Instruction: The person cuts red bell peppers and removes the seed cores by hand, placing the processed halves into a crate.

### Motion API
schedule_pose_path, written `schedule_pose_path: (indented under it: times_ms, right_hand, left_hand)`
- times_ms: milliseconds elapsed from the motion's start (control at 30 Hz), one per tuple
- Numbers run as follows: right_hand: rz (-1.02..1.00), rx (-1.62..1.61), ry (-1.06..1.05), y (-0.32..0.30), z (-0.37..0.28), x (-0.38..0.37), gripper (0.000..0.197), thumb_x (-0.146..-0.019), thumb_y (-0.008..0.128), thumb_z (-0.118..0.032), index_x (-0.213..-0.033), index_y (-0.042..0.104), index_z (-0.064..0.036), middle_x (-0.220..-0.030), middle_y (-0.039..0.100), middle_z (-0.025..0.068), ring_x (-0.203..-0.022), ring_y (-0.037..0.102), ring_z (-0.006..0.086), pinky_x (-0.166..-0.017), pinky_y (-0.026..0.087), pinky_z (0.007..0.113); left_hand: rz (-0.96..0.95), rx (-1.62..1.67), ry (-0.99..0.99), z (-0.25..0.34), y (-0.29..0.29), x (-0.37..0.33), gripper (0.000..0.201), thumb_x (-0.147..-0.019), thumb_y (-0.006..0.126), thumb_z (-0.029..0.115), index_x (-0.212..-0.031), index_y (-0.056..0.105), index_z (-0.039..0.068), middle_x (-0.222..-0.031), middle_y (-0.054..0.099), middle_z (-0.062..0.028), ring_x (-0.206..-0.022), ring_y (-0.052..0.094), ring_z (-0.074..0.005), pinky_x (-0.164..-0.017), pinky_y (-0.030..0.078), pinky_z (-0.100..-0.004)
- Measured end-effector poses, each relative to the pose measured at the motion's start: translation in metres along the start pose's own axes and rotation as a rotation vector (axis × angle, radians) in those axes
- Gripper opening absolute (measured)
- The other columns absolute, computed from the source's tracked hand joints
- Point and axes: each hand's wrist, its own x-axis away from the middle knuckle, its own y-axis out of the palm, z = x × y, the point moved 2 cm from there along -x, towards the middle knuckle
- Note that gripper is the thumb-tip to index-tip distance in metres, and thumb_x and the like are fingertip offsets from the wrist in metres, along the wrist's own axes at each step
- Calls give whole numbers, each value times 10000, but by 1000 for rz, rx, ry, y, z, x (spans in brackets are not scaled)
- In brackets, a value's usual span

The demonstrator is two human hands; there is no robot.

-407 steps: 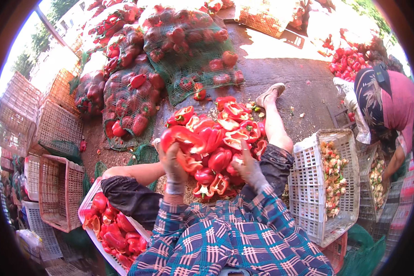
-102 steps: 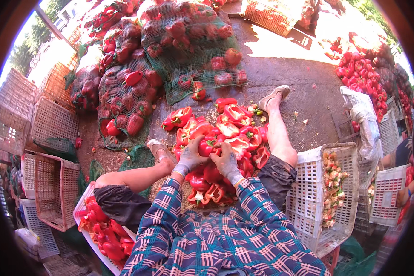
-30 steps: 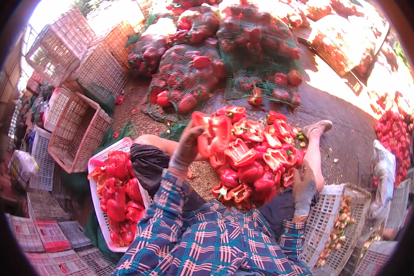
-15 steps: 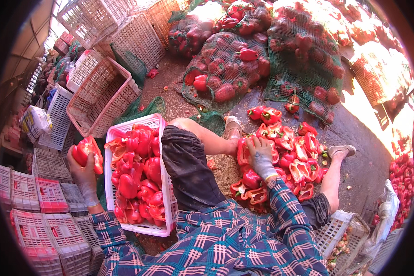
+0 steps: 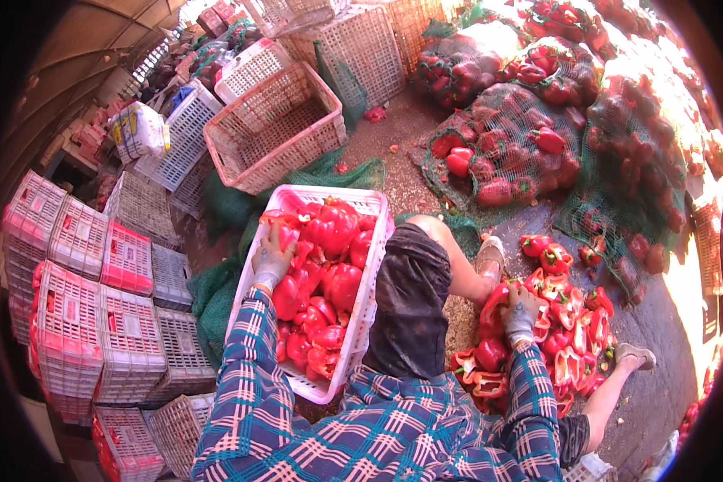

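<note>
Red peppers [image 5: 329, 265]: one lot in a white crate [image 5: 371, 281], another heaped on the floor [image 5: 398, 157]. Left hand [image 5: 271, 261]: partly curled, on the crated lot. Right hand [image 5: 521, 313]: partly curled, on the heap. Grip, both: cannot tell.

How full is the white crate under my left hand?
Well filled: red bell peppers hide the bottom of the white crate, some near its far rim.

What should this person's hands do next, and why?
Perhaps release anything in the left hand into the white crate: that hand is at the red peppers inside, though its grip is unclear, while the right hand is on the cut-pepper pile.
</note>
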Motion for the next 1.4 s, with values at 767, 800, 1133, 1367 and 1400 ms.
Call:
schedule_pose_path:
  times_ms: [767, 800, 1133, 1367, 1400]
  right_hand:
    - [426, -212, 203, -109, -21, 73, 475, -758, 750, -122, -1205, 603, -55, -1139, 652, 158, -1061, 625, 366, -921, 493, 449]
    - [439, -191, 213, -114, -21, 72, 470, -767, 752, -131, -1206, 602, -49, -1140, 652, 159, -1067, 623, 367, -930, 490, 447]
    - [510, -170, 219, -143, -17, 77, 506, -784, 765, -193, -1235, 587, -48, -1182, 638, 169, -1119, 599, 375, -980, 461, 457]
    - [505, -2, 30, -240, -65, 73, 535, -674, 789, -179, -1169, 627, -62, -1083, 642, 167, -1004, 616, 381, -861, 488, 477]
    - [509, 0, -12, -252, -79, 65, 549, -657, 802, -181, -1165, 631, -64, -1076, 642, 164, -991, 618, 375, -846, 490, 473]
  left_hand:
    - [309, -244, 1, 2, 25, -112, 439, -950, 520, 500, -1158, 523, 113, -1139, 631, -190, -911, 691, -338, -729, 564, -478]
    - [240, -249, -4, 5, 22, -122, 441, -953, 516, 504, -1163, 523, 116, -1149, 630, -189, -912, 694, -333, -725, 566, -472]
    - [185, -115, -6, 13, -3, -102, 585, -902, 570, 547, -1330, 484, 157, -1355, 483, -187, -1083, 609, -391, -833, 508, -542]
    - [485, 836, 798, 154, -141, 38, 645, -916, 682, 405, -1379, 494, -2, -1372, 542, -212, -1314, 490, -372, -1110, 380, -431]
    - [379, 948, 895, 182, -155, 72, 697, -893, 708, 425, -1398, 477, 3, -1389, 534, -201, -1320, 495, -356, -1108, 381, -421]
